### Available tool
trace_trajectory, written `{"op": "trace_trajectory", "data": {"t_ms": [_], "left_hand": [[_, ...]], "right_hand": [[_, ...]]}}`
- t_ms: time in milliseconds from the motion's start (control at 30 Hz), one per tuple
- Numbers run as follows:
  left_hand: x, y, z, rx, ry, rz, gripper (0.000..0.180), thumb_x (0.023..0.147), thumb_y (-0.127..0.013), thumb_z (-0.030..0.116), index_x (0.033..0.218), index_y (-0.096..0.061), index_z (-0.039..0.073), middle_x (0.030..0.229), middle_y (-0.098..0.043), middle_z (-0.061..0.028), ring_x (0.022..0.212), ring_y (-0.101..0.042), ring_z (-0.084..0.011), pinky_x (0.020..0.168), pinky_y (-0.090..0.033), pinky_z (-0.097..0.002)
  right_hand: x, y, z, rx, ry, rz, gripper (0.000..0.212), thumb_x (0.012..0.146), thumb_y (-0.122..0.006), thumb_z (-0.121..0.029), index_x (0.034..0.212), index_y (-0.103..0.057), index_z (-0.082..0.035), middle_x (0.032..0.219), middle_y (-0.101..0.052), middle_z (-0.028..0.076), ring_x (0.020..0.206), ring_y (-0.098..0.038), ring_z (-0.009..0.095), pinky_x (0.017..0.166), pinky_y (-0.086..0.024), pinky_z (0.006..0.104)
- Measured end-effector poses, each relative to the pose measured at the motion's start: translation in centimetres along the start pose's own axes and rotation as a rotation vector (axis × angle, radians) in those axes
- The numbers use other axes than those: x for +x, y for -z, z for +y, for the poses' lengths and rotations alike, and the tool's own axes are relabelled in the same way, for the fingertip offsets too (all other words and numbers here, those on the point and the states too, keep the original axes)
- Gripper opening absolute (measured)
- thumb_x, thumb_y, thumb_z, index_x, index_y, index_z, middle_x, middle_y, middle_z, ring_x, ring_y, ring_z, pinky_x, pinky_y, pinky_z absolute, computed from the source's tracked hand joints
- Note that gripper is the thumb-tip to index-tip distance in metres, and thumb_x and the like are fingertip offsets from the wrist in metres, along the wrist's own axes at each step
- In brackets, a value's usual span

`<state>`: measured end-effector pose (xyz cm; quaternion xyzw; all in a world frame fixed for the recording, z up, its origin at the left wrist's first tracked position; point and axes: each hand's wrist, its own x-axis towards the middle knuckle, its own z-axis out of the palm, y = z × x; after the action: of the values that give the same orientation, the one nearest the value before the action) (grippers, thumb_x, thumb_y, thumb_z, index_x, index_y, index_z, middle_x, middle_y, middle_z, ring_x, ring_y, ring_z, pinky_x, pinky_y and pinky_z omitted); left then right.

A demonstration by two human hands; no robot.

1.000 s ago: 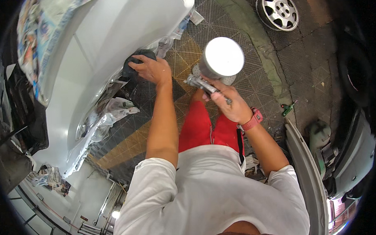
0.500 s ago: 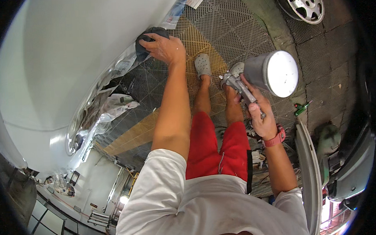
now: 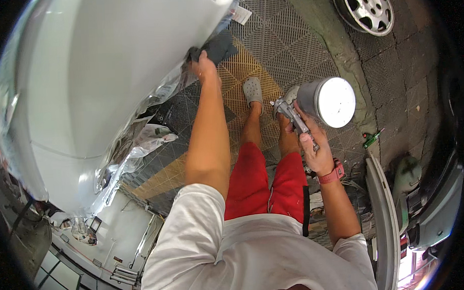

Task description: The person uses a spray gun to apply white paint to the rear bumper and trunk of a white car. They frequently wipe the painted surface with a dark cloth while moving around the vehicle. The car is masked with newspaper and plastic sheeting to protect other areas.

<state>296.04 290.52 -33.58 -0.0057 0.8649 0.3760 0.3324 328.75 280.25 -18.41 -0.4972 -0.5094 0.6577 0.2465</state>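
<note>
A dark cloth (image 3: 220, 48) is fanned out beside the white car panel (image 3: 112, 72).
Bunched half a second ago, it is now gripped at one end by the left hand (image 3: 206, 69), so less is probably pressed to the panel; contact cannot be told. The spray gun (image 3: 292, 115) is held by the right hand (image 3: 316, 152), well apart from the panel.
</note>
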Motion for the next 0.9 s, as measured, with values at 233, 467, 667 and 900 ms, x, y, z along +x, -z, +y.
{"op": "trace_trajectory", "data": {"t_ms": [233, 467, 667, 900], "left_hand": [[-3.8, 11.9, 1.0, -0.864, 0.008, -0.205, 0.047, 0.097, -0.069, 0.012, 0.137, -0.055, -0.008, 0.137, -0.063, -0.0198, 0.124, -0.062, -0.0336, 0.112, -0.048, -0.0454], [-10.6, 28.3, 6.7, -1.136, -0.068, -0.162, 0.044, 0.095, -0.067, 0.007, 0.136, -0.056, -0.006, 0.138, -0.062, -0.0214, 0.129, -0.059, -0.0392, 0.113, -0.046, -0.0567], [-14.9, 41.0, 5.5, -1.163, -0.178, -0.060, 0.046, 0.099, -0.066, 0.017, 0.137, -0.056, -0.005, 0.139, -0.064, -0.0188, 0.127, -0.061, -0.0347, 0.112, -0.047, -0.0503], [-22.7, 47.6, -16.9, -0.711, 0.365, 0.143, 0.045, 0.096, -0.061, 0.017, 0.132, -0.054, -0.010, 0.130, -0.065, -0.0207, 0.110, -0.068, -0.0356, 0.098, -0.056, -0.0478]], "right_hand": [[-1.8, -0.3, -7.6, 0.023, 0.025, -0.094, 0.058, 0.108, -0.054, -0.035, 0.153, -0.049, 0.001, 0.107, -0.074, 0.016, 0.102, -0.072, 0.025, 0.100, -0.051, 0.0388], [-4.4, -1.4, -11.7, -0.092, 0.178, -0.247, 0.051, 0.106, -0.059, -0.027, 0.147, -0.054, 0.003, 0.115, -0.074, 0.020, 0.106, -0.073, 0.030, 0.101, -0.051, 0.0408], [-7.4, -3.2, -14.8, -0.127, 0.287, -0.329, 0.051, 0.104, -0.063, -0.030, 0.143, -0.057, 0.002, 0.126, -0.069, 0.025, 0.117, -0.067, 0.039, 0.106, -0.048, 0.0441], [-6.9, -3.7, -21.4, -0.123, 0.381, -0.284, 0.057, 0.106, -0.060, -0.037, 0.141, -0.056, 0.007, 0.128, -0.068, 0.030, 0.118, -0.067, 0.043, 0.105, -0.048, 0.0441]]}}
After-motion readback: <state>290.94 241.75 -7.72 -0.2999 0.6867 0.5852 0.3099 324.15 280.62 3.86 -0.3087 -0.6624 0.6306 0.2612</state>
